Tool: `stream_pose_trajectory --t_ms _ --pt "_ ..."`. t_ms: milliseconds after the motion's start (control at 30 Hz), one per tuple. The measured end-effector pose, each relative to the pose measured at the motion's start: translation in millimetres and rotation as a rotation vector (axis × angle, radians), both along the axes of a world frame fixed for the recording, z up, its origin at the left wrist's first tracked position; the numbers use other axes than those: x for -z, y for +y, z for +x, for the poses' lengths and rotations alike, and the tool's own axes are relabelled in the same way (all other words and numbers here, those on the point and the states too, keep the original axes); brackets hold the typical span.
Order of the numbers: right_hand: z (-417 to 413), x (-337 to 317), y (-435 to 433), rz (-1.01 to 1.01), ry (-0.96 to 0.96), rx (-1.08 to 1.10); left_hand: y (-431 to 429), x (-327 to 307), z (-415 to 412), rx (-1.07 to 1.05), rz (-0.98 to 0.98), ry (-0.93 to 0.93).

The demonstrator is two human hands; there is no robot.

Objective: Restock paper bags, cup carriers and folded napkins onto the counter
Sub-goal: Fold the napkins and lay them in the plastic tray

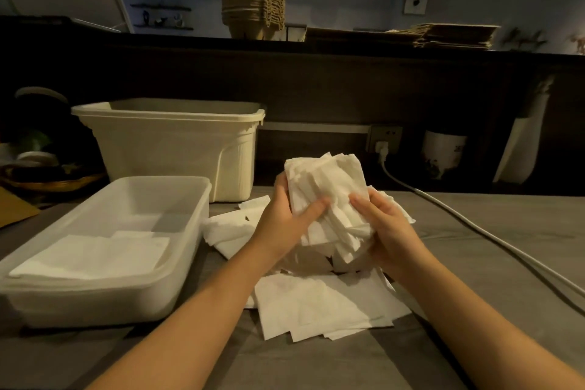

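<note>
Both grips, left hand (285, 214) and right hand (387, 226), clasp one fanned napkin bundle (329, 180). The clear bin (158, 179) holds flat napkins (95, 256); the inside of the cream tub (171, 152) is hidden.

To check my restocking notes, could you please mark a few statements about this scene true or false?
1. The left hand and the right hand both hold a bundle of napkins. True.
2. The clear tub holds no napkins. False: folded napkins lie in the clear tub.
3. The cup carriers stand stacked on the upper counter. True.
4. The paper bags stand upright. False: they lie flat on that counter.
</note>
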State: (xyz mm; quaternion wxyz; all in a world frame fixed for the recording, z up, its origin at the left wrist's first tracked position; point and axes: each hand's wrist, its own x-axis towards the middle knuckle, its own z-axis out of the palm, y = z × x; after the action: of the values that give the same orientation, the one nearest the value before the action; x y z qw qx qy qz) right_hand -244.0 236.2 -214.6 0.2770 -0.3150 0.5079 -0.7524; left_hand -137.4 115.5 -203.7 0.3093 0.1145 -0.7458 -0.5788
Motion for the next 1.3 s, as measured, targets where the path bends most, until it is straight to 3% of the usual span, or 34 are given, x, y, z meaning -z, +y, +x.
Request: stream_pose_trajectory --t_ms 100,267,400,533,600,667,733,800,900,967,1133,1300 --pt "-2 2 0 0.050 0.013 0.082 -1 1 -1 -0.043 0.042 0.000" --pt "1 2 0 0.207 0.191 0.321 -1 2 -1 -0.072 0.023 -0.076" --pt "4 -2 1 0.225 0.306 0.427 -6 4 -3 -0.085 -0.026 -0.239" --pt "1 -5 5 0.164 0.164 0.412 -9 6 0 -0.128 -0.213 -0.375" --pt "0 -6 6 0.134 0.063 0.374 -7 9 2 -0.186 -0.408 -0.400" --pt "0 -7 6 0.087 -0.043 0.299 -7 11 3 -0.328 -0.629 -0.349" --pt "2 -9 4 0.038 -0.146 0.201 -8 9 3 -0.430 -0.705 -0.236" --pt "3 -11 4 0.010 -0.170 0.109 -4 5 3 -0.359 -0.550 -0.187" --pt "7 -11 2 0.002 -0.114 0.041 8 2 0 -0.111 -0.099 -0.200" --pt "10 -8 0 0.027 -0.041 0.057 15 3 -1 -0.027 0.082 -0.173" --pt "18 0 -5 0.237 0.237 0.138 23 4 -2 -0.035 0.122 -0.131" --pt "24 1 -7 0.239 0.289 0.045 20 6 -6 -0.101 0.121 -0.040"
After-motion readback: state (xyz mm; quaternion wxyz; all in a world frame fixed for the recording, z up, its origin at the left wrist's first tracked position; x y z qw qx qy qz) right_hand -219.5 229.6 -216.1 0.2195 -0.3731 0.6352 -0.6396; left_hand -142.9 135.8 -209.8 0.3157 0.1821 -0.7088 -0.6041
